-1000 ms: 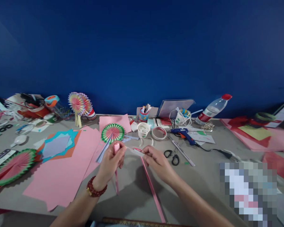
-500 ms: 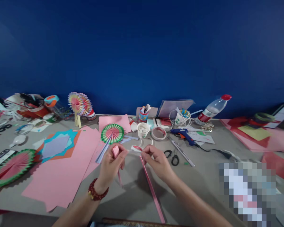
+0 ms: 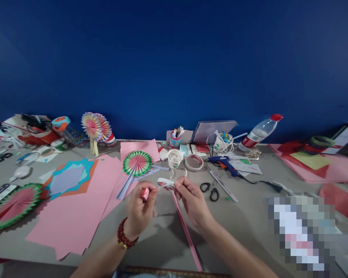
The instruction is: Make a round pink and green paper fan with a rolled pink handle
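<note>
- The left hand is closed around a small pink paper roll, held just above the surface.
- A white tape piece stretches sideways between the two hands.
- The right hand pinches the tape's right end.
- A long pink strip lies below the right hand and points back toward the person.
</note>
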A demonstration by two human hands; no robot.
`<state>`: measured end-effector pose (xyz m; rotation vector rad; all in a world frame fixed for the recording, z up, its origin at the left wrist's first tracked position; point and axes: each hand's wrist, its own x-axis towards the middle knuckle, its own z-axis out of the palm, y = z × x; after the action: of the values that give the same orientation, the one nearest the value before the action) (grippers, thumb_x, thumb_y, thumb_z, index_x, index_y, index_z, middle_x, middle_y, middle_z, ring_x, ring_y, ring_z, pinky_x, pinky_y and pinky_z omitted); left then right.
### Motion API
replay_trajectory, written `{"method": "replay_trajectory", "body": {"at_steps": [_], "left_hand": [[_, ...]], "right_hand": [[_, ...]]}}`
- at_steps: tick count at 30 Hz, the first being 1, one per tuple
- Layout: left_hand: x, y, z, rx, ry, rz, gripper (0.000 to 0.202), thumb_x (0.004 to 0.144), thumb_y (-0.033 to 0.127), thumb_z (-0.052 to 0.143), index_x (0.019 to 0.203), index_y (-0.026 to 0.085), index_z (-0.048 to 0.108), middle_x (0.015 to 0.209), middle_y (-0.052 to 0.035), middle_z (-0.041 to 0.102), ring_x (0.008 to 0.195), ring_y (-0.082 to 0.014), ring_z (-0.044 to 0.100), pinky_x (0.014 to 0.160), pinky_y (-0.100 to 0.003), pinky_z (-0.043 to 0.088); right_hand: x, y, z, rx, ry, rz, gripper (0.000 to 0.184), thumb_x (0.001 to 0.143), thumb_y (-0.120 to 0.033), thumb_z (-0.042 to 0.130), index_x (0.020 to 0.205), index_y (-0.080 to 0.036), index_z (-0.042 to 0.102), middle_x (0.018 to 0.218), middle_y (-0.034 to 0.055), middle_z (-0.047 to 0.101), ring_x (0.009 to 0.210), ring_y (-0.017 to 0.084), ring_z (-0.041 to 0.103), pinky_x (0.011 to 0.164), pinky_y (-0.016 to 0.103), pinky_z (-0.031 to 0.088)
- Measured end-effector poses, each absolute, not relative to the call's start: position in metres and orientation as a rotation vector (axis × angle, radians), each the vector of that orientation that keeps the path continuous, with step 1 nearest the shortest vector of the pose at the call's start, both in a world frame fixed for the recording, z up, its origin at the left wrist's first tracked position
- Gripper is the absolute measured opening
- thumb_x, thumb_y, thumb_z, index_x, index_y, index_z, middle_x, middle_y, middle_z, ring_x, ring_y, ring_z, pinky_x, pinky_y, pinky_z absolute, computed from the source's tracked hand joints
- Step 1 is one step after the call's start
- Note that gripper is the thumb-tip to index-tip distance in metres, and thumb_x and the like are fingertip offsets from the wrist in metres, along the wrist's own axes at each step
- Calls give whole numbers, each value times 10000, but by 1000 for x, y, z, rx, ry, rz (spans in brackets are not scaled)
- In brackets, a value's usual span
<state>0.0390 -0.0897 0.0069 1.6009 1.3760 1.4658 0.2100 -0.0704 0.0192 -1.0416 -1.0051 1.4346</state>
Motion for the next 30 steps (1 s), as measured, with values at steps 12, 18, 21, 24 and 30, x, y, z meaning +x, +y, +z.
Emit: {"method": "replay_trajectory", "body": {"at_steps": [12, 18, 21, 24, 30], "left_hand": [[41, -90, 8, 1582, 1346, 1505, 82, 887, 264, 627, 834, 232, 573, 619, 40, 543, 479, -122, 524, 528, -242, 449], [42, -91, 3, 1483, 1274, 1410, 126, 908, 326, 615, 853, 225, 564, 584, 51, 528, 434, -108, 492, 477, -232, 416], [34, -87, 15, 1434, 1252, 1589, 142, 918, 324, 611, 847, 226, 536, 581, 56, 513, 464, -103, 487, 499, -228, 413], [19, -82, 38, 1165, 1156, 1803, 170, 950, 328, 580, 849, 231, 482, 525, 92, 410, 444, -83, 415, 497, -211, 400], [14, -77, 52, 956, 949, 1289, 256, 915, 406, 637, 850, 206, 492, 495, 121, 309, 394, -44, 274, 404, -157, 304]], "right_hand": [[223, -75, 9, -1134, -1382, 993, 284, 916, -440, 582, 730, -225, 569, 649, -2, 519, 655, 168, 474, 664, 309, 395], [226, -78, 10, -1143, -1460, 883, 297, 961, -416, 523, 732, -230, 561, 648, -4, 525, 617, 163, 482, 619, 292, 380], [235, -69, 8, -1225, -1180, 932, 338, 948, -492, 532, 735, -230, 523, 613, -29, 471, 558, 143, 420, 553, 271, 336], [257, -66, -6, -1350, -1187, 736, 360, 971, -469, 498, 699, -233, 494, 604, -27, 455, 576, 156, 425, 583, 283, 350], [286, -78, -49, -1377, -2132, 277, 119, 925, -285, 603, 840, -252, 679, 784, 38, 699, 807, 243, 598, 959, 465, 388]]}}
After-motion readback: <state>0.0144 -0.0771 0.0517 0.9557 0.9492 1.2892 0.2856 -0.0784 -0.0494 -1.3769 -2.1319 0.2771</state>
